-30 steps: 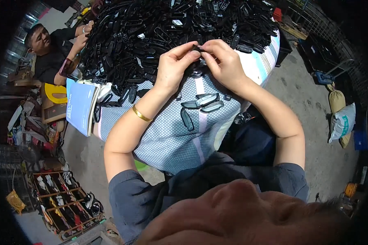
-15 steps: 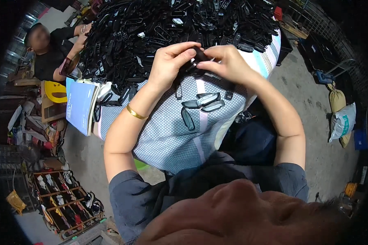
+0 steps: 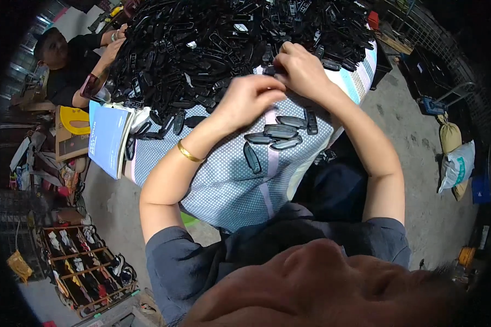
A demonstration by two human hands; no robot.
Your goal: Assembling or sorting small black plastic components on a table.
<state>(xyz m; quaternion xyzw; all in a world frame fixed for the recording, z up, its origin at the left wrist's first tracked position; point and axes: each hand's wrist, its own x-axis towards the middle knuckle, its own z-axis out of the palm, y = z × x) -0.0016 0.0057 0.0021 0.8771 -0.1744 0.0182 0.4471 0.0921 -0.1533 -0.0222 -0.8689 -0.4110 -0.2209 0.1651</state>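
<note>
My right hand (image 3: 301,71) is at the near edge of a big heap of black plastic pieces (image 3: 185,60). Its fingers are curled down and closed; dark parts lie at the fingertips, and what they grip is hidden. Slightly blurred, my left hand (image 3: 251,101) hovers over the cloth just left of it, thumb and fingers apart, with nothing seen between them. Below the hands, several long oval black pieces lie in a loose group, among them a middle oval piece (image 3: 280,131), a lower-left oval piece (image 3: 252,158) and an upright narrow piece (image 3: 311,122).
A dotted grey-blue cloth (image 3: 218,188) covers the work surface. At its left edge stands a blue book (image 3: 110,141). Another person (image 3: 57,60) reaches into the heap from the far left. A slatted rack (image 3: 90,267) and, at right, sacks (image 3: 457,163) rest on the floor.
My hands, which were together around a dark piece, have parted. The right has moved up to the heap, the left slightly down. The oval pieces on the cloth now sit closer together.
</note>
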